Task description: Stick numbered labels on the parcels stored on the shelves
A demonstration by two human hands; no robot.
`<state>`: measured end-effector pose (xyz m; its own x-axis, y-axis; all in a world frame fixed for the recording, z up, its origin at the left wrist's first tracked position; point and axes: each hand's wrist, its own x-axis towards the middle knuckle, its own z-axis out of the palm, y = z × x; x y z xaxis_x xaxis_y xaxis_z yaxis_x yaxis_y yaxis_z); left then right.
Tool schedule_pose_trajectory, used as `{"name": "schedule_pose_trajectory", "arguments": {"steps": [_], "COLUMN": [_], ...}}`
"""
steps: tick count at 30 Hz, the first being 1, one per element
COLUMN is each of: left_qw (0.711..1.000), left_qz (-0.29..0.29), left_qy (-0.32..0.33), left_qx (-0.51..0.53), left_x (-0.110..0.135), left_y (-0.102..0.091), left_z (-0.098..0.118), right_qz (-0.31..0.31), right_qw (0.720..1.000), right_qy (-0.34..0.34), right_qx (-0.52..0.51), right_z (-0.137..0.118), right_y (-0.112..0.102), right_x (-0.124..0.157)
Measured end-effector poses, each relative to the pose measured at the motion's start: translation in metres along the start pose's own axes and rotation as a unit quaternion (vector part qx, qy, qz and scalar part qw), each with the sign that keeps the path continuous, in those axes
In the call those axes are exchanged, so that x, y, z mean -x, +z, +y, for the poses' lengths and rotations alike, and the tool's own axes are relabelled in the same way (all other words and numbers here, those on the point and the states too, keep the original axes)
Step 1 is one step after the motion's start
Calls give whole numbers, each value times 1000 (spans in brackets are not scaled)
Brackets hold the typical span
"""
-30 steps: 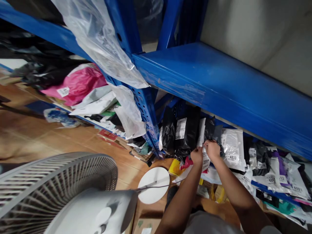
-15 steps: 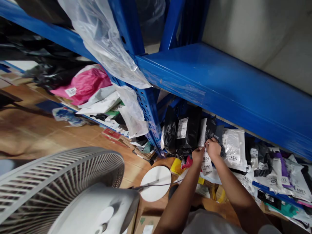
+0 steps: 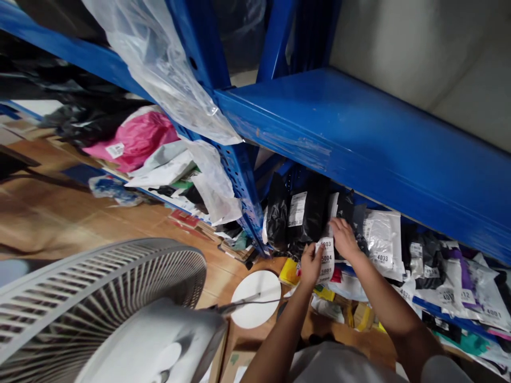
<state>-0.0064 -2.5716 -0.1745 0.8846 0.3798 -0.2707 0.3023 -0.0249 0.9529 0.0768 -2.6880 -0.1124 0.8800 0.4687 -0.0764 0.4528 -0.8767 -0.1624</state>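
My left hand (image 3: pixel 311 264) is closed on a strip of white number labels (image 3: pixel 327 257), which hangs down and shows printed numbers such as 5003 and 5004. Just to its right, my right hand (image 3: pixel 344 237) has its fingers stretched out against the narrow white parcel (image 3: pixel 332 206). Black plastic parcels stand upright on both sides: a bulky black parcel (image 3: pixel 315 213) with a white shipping label at left, and a black parcel (image 3: pixel 345 205) behind my right hand. Further right is a white bag (image 3: pixel 383 239) marked 4033.
A blue shelf beam (image 3: pixel 339 127) runs above my hands, joined to a blue upright (image 3: pixel 243 186). A large fan (image 3: pixel 159 319) stands at lower left, near a round white disc (image 3: pixel 256 300). More numbered parcels (image 3: pixel 447 290) line the shelf at right. A pink parcel (image 3: pixel 138 138) lies at left.
My left hand has moved left and slightly down with the label strip. My right hand has parted from it, its fingers now extended towards the parcels.
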Motion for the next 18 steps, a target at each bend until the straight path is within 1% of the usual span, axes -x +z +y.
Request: {"name": "schedule_pose_trajectory", "arguments": {"steps": [2, 3, 6, 8, 10, 13, 15, 18], "left_qw": [1000, 1000, 997, 993, 990, 986, 984, 983], "left_qz": [14, 23, 54, 70, 82, 98, 110, 122], "left_qy": [1, -8, -56, -90, -114, -135, -139, -134], "left_qx": [-3, -6, -13, -13, -10, -6, 3, 26], "left_x": [0, 0, -5, -14, -24, -33, -34, -29], "left_y": [9, 15, 33, 42, 48, 52, 53, 53], "left_z": [1, 1, -4, -8, -10, -10, -9, -9], "right_qz": [-45, -64, -76, -78, -81, -78, -74, -76], "right_qw": [995, 991, 981, 976, 976, 978, 980, 981], "right_qy": [-73, -87, -63, -38, -18, 4, 13, 16], "right_qx": [-53, -81, -167, -199, -201, -191, -186, -176], "right_z": [7, 11, 21, 24, 22, 17, 15, 14], "right_y": [-2, -3, -6, -7, -6, -1, 2, 5], "right_x": [-2, -3, -8, -12, -18, -23, -24, -23]}}
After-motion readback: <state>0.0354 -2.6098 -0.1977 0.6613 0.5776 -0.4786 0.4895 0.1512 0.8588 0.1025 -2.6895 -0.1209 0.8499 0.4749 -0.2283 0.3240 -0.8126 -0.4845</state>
